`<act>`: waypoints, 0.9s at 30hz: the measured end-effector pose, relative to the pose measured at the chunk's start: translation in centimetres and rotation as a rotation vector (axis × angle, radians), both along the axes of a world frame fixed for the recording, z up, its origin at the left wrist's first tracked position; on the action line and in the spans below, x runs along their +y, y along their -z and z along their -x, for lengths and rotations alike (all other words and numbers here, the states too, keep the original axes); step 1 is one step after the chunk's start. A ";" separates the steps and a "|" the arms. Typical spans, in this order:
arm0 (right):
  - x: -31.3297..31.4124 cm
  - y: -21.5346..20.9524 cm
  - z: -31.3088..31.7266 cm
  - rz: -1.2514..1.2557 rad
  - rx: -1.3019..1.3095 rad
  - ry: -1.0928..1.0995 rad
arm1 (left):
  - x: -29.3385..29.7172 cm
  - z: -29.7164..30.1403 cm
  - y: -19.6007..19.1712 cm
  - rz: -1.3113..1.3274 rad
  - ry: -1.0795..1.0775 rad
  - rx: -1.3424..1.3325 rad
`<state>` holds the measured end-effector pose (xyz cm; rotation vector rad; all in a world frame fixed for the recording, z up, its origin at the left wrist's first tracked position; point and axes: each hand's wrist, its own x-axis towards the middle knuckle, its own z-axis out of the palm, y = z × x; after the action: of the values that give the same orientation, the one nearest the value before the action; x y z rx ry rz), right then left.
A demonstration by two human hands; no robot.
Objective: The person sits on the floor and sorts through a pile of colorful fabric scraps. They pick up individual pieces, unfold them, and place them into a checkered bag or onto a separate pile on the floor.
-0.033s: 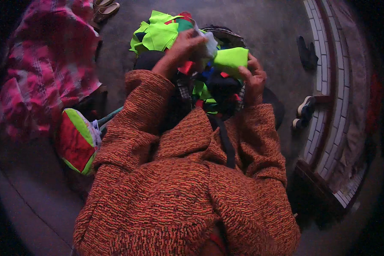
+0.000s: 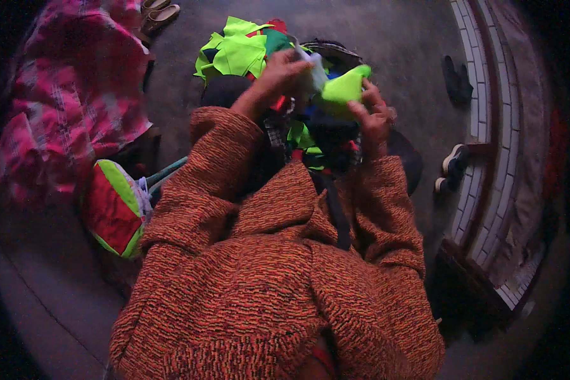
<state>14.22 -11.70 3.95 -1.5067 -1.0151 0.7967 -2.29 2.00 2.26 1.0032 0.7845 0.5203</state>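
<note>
My left hand (image 2: pixel 280 75) pinches a pale whitish piece of cloth (image 2: pixel 314 73), which hangs down beside the fingers. To its right, my right hand (image 2: pixel 375 117) grips a neon yellow-green cloth piece (image 2: pixel 343 87) between thumb and fingers, with its upper corner curled over. The two pieces meet or overlap; I cannot tell whether they are joined. Beneath both hands is a dark heap of mixed cloth scraps with green strips (image 2: pixel 305 136) and bits of red and blue. A pile of neon yellow-green cloth pieces (image 2: pixel 237 52) lies just beyond my left hand.
A pink checked cloth (image 2: pixel 76 95) drapes at the left. Below it sits a red and neon-green sewn cloth item (image 2: pixel 113 209). Tan shoes (image 2: pixel 160 18) stand at the far left. Dark shoes (image 2: pixel 451 168) lie by a white-tiled step (image 2: pixel 481 82) on the right.
The yellow-green cloth in my right hand has tilted and folded, its flat top edge now a raised corner. My left hand has shifted slightly to the right.
</note>
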 end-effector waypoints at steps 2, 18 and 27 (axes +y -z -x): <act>0.1 -0.2 1.8 -0.024 -0.285 -0.122 | -2.0 -0.3 0.4 0.034 0.025 -0.045; -5.9 2.6 -1.7 -0.064 -0.083 0.182 | 1.0 3.4 -5.2 -0.216 -0.528 0.129; -6.9 6.5 -6.6 0.076 0.225 0.415 | 12.5 10.0 0.1 -0.271 -0.676 0.291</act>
<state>20.84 -18.62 -2.57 -1.5806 -0.4864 0.6915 -12.24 14.54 2.13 1.0650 1.3533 1.0977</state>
